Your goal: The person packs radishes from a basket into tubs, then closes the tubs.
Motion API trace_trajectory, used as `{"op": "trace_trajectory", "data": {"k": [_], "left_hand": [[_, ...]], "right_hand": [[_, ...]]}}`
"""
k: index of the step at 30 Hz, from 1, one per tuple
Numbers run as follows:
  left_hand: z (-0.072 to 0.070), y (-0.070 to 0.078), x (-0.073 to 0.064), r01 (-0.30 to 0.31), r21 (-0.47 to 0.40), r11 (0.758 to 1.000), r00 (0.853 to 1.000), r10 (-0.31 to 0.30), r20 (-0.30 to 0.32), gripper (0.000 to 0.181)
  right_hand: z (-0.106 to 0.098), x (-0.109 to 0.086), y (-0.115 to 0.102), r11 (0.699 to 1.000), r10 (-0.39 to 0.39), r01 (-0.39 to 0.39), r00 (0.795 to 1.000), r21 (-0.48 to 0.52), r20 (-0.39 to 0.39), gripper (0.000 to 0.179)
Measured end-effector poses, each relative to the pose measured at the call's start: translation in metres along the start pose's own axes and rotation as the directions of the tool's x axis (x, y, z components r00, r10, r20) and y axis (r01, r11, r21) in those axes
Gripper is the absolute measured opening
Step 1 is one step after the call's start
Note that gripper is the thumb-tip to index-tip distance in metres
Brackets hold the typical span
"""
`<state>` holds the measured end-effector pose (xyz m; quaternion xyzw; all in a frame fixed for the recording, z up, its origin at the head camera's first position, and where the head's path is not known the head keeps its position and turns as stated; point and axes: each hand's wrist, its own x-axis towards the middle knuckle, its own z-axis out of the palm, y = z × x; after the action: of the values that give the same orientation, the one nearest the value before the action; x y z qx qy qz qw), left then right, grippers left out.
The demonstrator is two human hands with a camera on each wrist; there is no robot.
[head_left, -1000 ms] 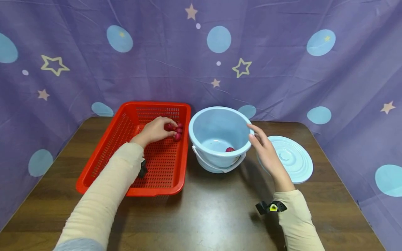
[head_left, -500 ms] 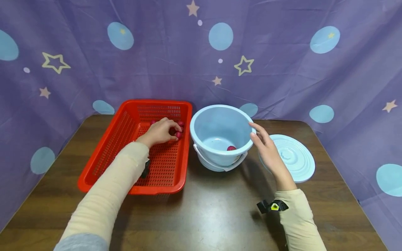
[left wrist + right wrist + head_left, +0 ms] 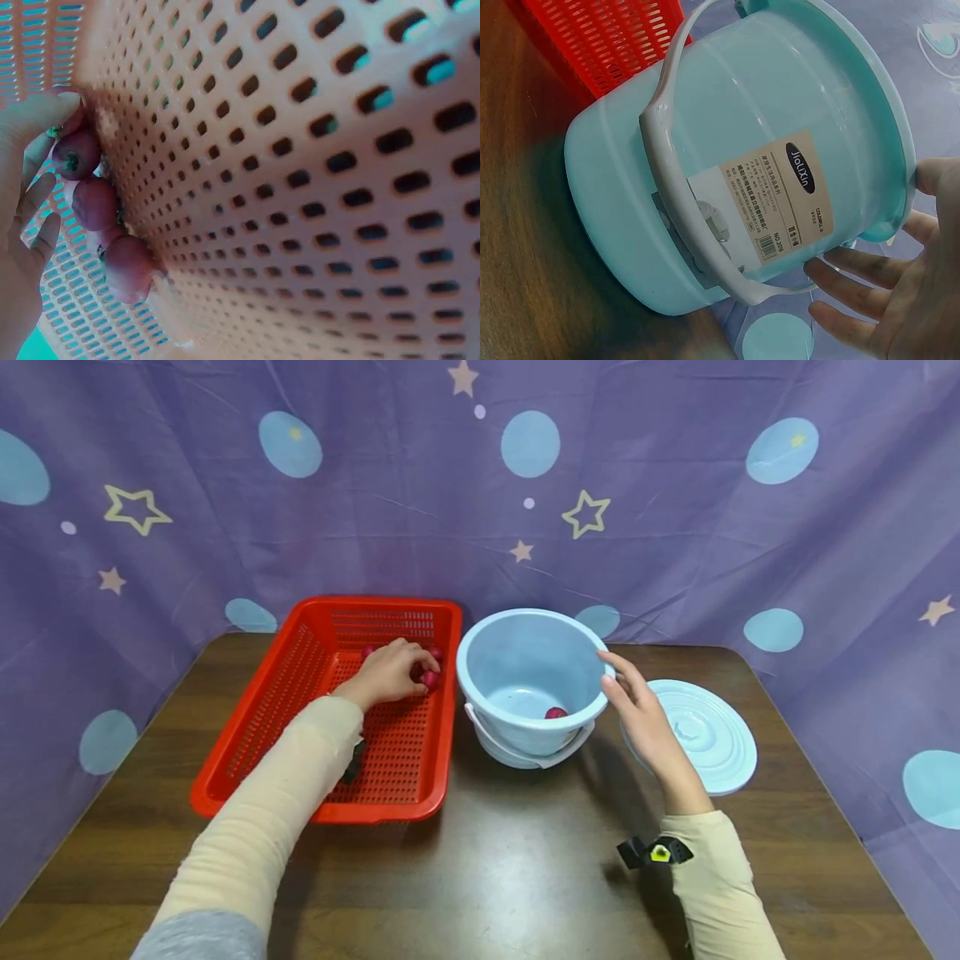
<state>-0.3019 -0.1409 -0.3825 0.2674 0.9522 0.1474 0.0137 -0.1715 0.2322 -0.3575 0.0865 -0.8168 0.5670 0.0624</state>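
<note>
My left hand (image 3: 390, 672) reaches into the red plastic basket (image 3: 206, 797), pinching a radish (image 3: 430, 679) by the right wall. More round radishes (image 3: 95, 204) lie in a row along that wall in the left wrist view, below the one at my thumb; they are red with green stem ends. To the basket's right stands an upright light-blue bucket (image 3: 525, 739) with one radish (image 3: 556, 713) on its floor. My right hand (image 3: 647, 722) rests its thumb and fingertips on the bucket's right rim, the other fingers loosely straight beside the wall in the right wrist view.
A round light-blue lid (image 3: 708, 735) lies flat on the wooden table (image 3: 510, 877), right of the bucket. The bucket's white handle (image 3: 694, 214) hangs down at its front. Behind the table is a purple patterned curtain (image 3: 420, 468).
My left hand has shifted slightly across the radishes and now pinches one by the wall. My right hand stays at the bucket's rim. The head view has drifted a little.
</note>
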Motion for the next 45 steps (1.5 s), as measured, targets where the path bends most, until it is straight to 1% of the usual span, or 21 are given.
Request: {"op": "trace_trajectory", "data": {"k": [3, 5, 10, 14, 20, 27, 31, 35, 38, 42, 45], "left_hand": [[-0.005, 0.002, -0.001, 0.017, -0.004, 1.0, 1.0, -0.017, -0.008, 0.034], [-0.009, 0.005, -0.003, 0.018, 0.003, 1.0, 1.0, -0.018, -0.017, 0.035], [-0.024, 0.01, -0.005, -0.003, 0.037, 0.999, 0.997, 0.006, -0.073, 0.034], [-0.04, 0.012, -0.007, -0.008, 0.045, 0.999, 0.991, 0.014, -0.133, 0.032], [-0.064, 0.02, -0.016, -0.01, 0.021, 1.0, 0.982, 0.013, -0.188, 0.033], [-0.081, 0.035, -0.026, -0.022, -0.002, 1.0, 0.965, 0.021, -0.263, 0.031], [-0.087, 0.046, -0.028, -0.032, -0.061, 0.998, 0.957, 0.013, -0.291, 0.031], [-0.092, 0.057, -0.031, -0.025, -0.152, 0.988, 0.956, -0.021, -0.294, 0.032], [-0.097, 0.066, -0.035, -0.018, -0.199, 0.98, 0.956, -0.041, -0.289, 0.033], [-0.104, 0.076, -0.039, -0.033, -0.219, 0.975, 0.955, -0.034, -0.294, 0.033], [-0.11, 0.085, -0.039, -0.057, -0.21, 0.976, 0.953, -0.01, -0.303, 0.033]], "right_hand": [[0.0, 0.0, 0.002, 1.0, -0.001, 0.001, 1.0, 0.004, 0.001, 0.049], [0.001, 0.001, 0.003, 1.0, -0.004, 0.004, 1.0, 0.007, 0.002, 0.049], [0.0, 0.002, 0.002, 1.0, -0.007, 0.007, 1.0, -0.003, -0.004, 0.048], [-0.001, 0.002, 0.002, 1.0, -0.001, 0.0, 1.0, -0.011, -0.005, 0.048], [0.0, 0.002, 0.003, 1.0, 0.001, -0.001, 1.0, -0.009, 0.007, 0.049], [0.0, 0.005, 0.002, 1.0, -0.004, 0.004, 1.0, -0.017, 0.008, 0.049], [-0.002, 0.001, 0.001, 1.0, 0.009, -0.009, 1.0, -0.028, 0.0, 0.05], [-0.005, -0.002, 0.001, 1.0, 0.011, -0.011, 1.0, -0.021, -0.004, 0.049], [-0.005, -0.003, 0.001, 1.0, 0.011, -0.011, 1.0, -0.01, -0.001, 0.049], [-0.002, -0.002, 0.003, 1.0, 0.015, -0.015, 1.0, 0.002, 0.003, 0.05], [0.001, 0.0, 0.003, 1.0, 0.014, -0.014, 1.0, 0.007, 0.002, 0.05]]}}
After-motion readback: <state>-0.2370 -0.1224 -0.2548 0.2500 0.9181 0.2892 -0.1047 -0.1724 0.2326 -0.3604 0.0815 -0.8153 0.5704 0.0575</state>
